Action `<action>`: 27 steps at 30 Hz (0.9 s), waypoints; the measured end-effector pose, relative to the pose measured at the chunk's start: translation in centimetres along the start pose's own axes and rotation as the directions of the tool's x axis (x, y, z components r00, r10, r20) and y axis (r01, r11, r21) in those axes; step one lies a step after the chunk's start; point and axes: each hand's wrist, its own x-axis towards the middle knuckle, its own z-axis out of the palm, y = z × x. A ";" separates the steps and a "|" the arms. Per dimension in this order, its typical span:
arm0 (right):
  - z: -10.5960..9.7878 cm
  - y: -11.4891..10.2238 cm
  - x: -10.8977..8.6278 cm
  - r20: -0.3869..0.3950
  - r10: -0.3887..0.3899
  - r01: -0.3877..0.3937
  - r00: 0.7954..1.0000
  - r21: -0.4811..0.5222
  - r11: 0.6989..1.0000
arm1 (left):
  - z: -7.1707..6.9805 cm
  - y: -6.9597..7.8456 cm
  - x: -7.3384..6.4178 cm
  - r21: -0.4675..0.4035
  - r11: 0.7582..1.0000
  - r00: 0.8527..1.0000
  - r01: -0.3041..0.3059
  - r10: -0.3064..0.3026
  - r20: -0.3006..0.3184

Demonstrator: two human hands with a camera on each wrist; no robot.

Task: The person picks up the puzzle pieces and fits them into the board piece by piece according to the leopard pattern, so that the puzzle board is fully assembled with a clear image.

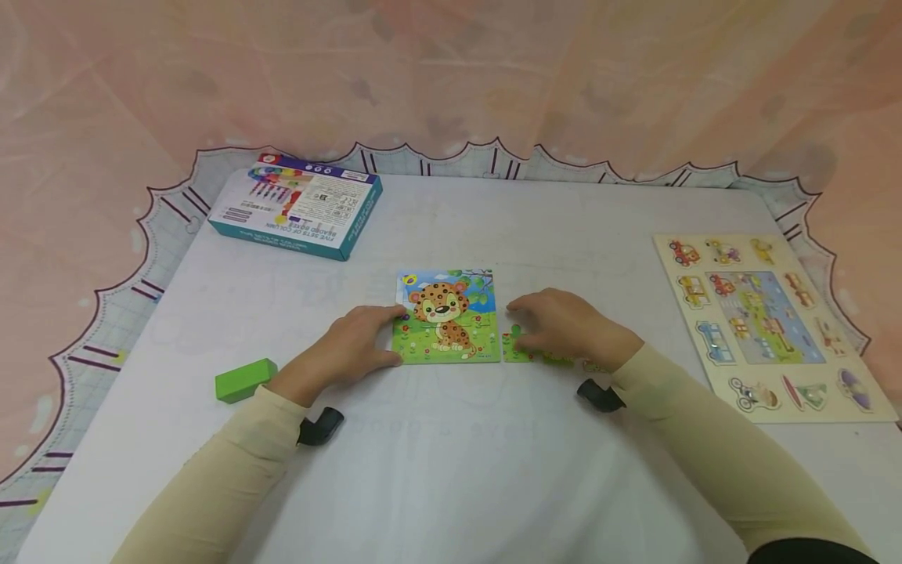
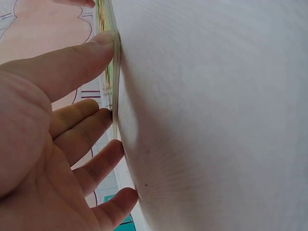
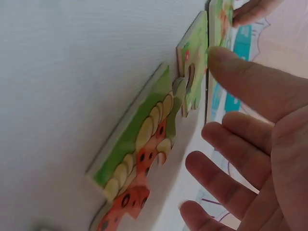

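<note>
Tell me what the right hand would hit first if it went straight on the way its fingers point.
Most likely the right edge of the leopard picture, just ahead of the right hand; depth is unclear, so it may touch the green puzzle piece first.

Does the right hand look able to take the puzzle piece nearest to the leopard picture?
Probably yes: the right hand is close to this puzzle piece, its fingers hold nothing, and no object lies on top.
</note>
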 end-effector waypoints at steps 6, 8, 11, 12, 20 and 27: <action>0.2 0.2 -0.7 0.043 -0.003 0.003 0.999 0.013 1.000 | 0.0 0.0 0.0 0.005 1.000 1.000 -0.005 0.005 0.000; 0.2 0.2 -0.8 0.040 -0.009 0.009 0.999 0.012 1.000 | 0.0 0.0 0.0 0.005 1.000 1.000 -0.006 0.006 -0.001; 0.4 0.2 -0.8 0.025 -0.017 0.017 1.000 0.009 1.000 | 0.0 0.0 0.0 0.003 1.000 1.000 -0.004 0.004 -0.001; 0.4 0.2 -0.8 0.018 -0.021 0.021 1.000 0.007 1.000 | 0.0 0.0 0.0 0.002 1.000 1.000 -0.003 0.003 0.000; 0.4 -0.1 -0.8 -0.007 -0.032 0.032 0.999 0.000 0.999 | 0.0 -0.2 0.1 0.001 1.000 1.000 -0.005 0.005 -0.001; 0.6 0.1 -0.6 -0.028 -0.033 0.033 0.999 -0.002 0.999 | 0.2 -0.2 0.2 -0.002 1.000 1.000 -0.021 0.021 -0.012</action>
